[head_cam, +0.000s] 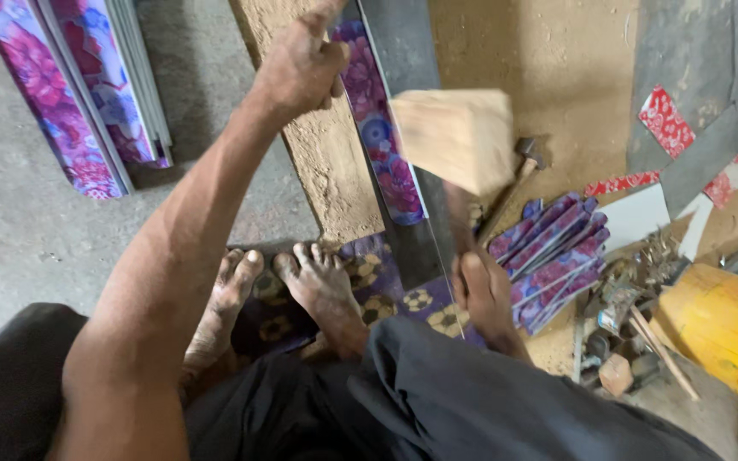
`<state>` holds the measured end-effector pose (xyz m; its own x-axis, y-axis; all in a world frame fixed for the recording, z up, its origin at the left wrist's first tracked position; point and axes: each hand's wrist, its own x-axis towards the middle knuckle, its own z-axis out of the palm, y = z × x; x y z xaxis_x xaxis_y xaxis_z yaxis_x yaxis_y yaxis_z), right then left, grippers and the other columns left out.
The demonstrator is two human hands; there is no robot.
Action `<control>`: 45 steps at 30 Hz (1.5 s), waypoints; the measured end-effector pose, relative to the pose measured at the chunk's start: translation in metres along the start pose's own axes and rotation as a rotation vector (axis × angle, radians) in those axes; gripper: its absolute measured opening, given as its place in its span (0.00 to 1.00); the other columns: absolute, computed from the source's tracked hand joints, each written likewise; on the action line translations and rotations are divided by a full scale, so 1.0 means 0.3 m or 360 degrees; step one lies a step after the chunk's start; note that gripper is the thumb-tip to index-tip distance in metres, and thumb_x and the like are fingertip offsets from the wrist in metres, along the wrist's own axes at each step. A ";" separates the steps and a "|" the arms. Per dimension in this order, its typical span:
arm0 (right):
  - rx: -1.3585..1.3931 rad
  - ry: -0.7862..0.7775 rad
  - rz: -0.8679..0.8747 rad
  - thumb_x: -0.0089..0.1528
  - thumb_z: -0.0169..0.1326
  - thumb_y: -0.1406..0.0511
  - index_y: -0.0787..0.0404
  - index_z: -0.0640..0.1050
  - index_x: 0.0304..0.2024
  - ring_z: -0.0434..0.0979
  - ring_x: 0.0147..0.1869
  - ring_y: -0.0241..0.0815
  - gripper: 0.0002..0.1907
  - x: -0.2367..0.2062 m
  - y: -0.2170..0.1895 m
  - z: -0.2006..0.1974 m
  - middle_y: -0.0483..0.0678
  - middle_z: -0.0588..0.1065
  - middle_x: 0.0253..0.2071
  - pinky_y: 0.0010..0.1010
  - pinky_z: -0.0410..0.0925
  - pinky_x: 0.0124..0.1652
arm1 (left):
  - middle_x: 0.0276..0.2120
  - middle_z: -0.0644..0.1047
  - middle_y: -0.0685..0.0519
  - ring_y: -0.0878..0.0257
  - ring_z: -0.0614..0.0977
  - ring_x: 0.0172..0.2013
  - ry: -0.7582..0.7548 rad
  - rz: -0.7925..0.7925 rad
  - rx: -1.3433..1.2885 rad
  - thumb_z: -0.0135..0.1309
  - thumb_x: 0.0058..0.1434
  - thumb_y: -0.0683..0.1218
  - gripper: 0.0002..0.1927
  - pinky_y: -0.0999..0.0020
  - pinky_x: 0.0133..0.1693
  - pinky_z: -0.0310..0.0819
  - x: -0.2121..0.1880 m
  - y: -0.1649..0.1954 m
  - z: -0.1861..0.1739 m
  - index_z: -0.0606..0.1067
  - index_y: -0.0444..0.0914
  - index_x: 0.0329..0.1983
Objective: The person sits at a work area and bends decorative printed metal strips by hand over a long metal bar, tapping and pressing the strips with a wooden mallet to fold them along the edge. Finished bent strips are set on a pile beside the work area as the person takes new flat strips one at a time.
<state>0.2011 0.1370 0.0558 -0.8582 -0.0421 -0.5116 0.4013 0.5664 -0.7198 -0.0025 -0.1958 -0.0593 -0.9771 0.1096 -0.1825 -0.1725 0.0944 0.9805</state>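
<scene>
My left hand (301, 64) is stretched forward and grips the far part of a long narrow metal strip (382, 145) printed with purple and pink flowers. The strip lies along a sandy wooden board (326, 162), beside a grey metal bar (403, 51). My right hand (484, 294) is closed round the handle of a wooden mallet. Its blocky pale head (454, 137) is blurred by motion and hangs above the strip. My two bare feet (301, 286) rest on a patterned mat (386, 282) at the strip's near end.
A steel hammer (527, 158) lies right of the mallet. A stack of short floral strips (553, 252) sits by my right hand. Long floral panels (70, 85) lie top left. A heap of small tools (625, 307), a yellow container (728, 329) and red patterned scraps (664, 119) lie at the right.
</scene>
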 end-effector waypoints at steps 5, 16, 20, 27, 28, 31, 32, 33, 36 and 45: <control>0.0233 0.0209 -0.0460 0.72 0.39 0.47 0.60 0.72 0.38 0.62 0.24 0.31 0.25 -0.080 0.047 0.003 0.42 0.66 0.23 0.24 0.58 0.26 | 0.20 0.78 0.52 0.65 0.79 0.16 -0.0010 0.0034 0.0101 0.46 0.68 0.39 0.28 0.69 0.16 0.75 0.004 -0.011 0.007 0.60 0.36 0.72; 0.0193 0.0238 -0.0638 0.72 0.40 0.47 0.60 0.71 0.38 0.62 0.25 0.31 0.25 -0.115 0.082 0.054 0.42 0.66 0.24 0.25 0.58 0.27 | 0.22 0.78 0.51 0.67 0.79 0.18 -0.0043 0.0091 0.0017 0.44 0.69 0.37 0.32 0.70 0.17 0.76 -0.005 -0.034 0.007 0.57 0.39 0.77; 0.0240 0.0224 -0.0731 0.73 0.40 0.47 0.60 0.70 0.38 0.62 0.26 0.31 0.25 -0.063 0.051 0.059 0.42 0.66 0.24 0.25 0.58 0.27 | 0.23 0.79 0.52 0.68 0.79 0.19 -0.0028 -0.0071 0.0098 0.44 0.71 0.39 0.29 0.71 0.19 0.76 0.000 -0.014 0.002 0.60 0.39 0.76; 0.0008 0.0025 -0.0176 0.73 0.41 0.47 0.60 0.70 0.37 0.62 0.27 0.31 0.25 0.060 -0.038 0.042 0.42 0.66 0.25 0.25 0.58 0.28 | 0.22 0.79 0.52 0.67 0.77 0.17 -0.0040 -0.0084 0.0049 0.42 0.64 0.35 0.37 0.71 0.18 0.77 -0.014 0.023 -0.013 0.56 0.42 0.78; 0.0083 0.0132 -0.0405 0.73 0.41 0.47 0.60 0.70 0.37 0.62 0.27 0.31 0.25 0.068 -0.048 0.042 0.42 0.66 0.25 0.25 0.58 0.28 | 0.23 0.79 0.52 0.67 0.78 0.18 -0.0044 -0.0056 0.0058 0.43 0.65 0.36 0.36 0.71 0.19 0.78 -0.015 0.027 -0.016 0.56 0.42 0.78; 0.0151 0.0285 -0.0888 0.74 0.41 0.47 0.60 0.69 0.38 0.63 0.28 0.31 0.25 0.078 -0.075 0.048 0.42 0.67 0.26 0.25 0.59 0.30 | 0.24 0.79 0.50 0.68 0.78 0.18 -0.0057 -0.0090 0.0044 0.43 0.68 0.37 0.34 0.73 0.19 0.79 -0.014 0.036 -0.015 0.57 0.43 0.78; 0.0089 0.0300 -0.0935 0.74 0.40 0.47 0.61 0.69 0.38 0.63 0.28 0.31 0.25 0.089 -0.084 0.050 0.42 0.67 0.26 0.25 0.58 0.30 | 0.24 0.79 0.49 0.68 0.78 0.18 -0.0066 -0.0126 0.0060 0.42 0.67 0.36 0.35 0.74 0.19 0.78 -0.013 0.037 -0.016 0.56 0.44 0.78; 0.0032 0.0305 -0.1006 0.74 0.40 0.47 0.62 0.69 0.38 0.63 0.28 0.31 0.26 0.101 -0.094 0.054 0.42 0.66 0.26 0.26 0.58 0.31 | 0.24 0.79 0.48 0.68 0.77 0.17 -0.0053 -0.0152 0.0084 0.41 0.65 0.36 0.36 0.74 0.18 0.77 -0.010 0.038 -0.017 0.56 0.45 0.78; -0.0096 0.0020 -0.0234 0.73 0.39 0.50 0.64 0.69 0.33 0.59 0.26 0.32 0.25 0.136 -0.129 0.059 0.42 0.61 0.24 0.26 0.56 0.26 | 0.32 0.82 0.48 0.68 0.76 0.16 -0.0047 -0.0077 0.0005 0.40 0.65 0.34 0.37 0.75 0.16 0.78 -0.004 0.036 -0.020 0.53 0.44 0.78; -0.0103 -0.0051 -0.0068 0.74 0.40 0.52 0.66 0.70 0.31 0.63 0.23 0.34 0.26 0.200 -0.205 0.072 0.44 0.63 0.22 0.29 0.59 0.24 | 0.24 0.81 0.49 0.69 0.78 0.17 -0.0054 -0.0157 0.0120 0.45 0.68 0.38 0.35 0.73 0.20 0.79 -0.005 0.046 -0.024 0.54 0.44 0.78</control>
<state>0.1319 0.0820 0.0590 -0.8629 -0.0934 -0.4966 0.3419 0.6156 -0.7100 -0.0045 -0.2018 -0.0452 -0.9507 0.1295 -0.2816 -0.2567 0.1803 0.9495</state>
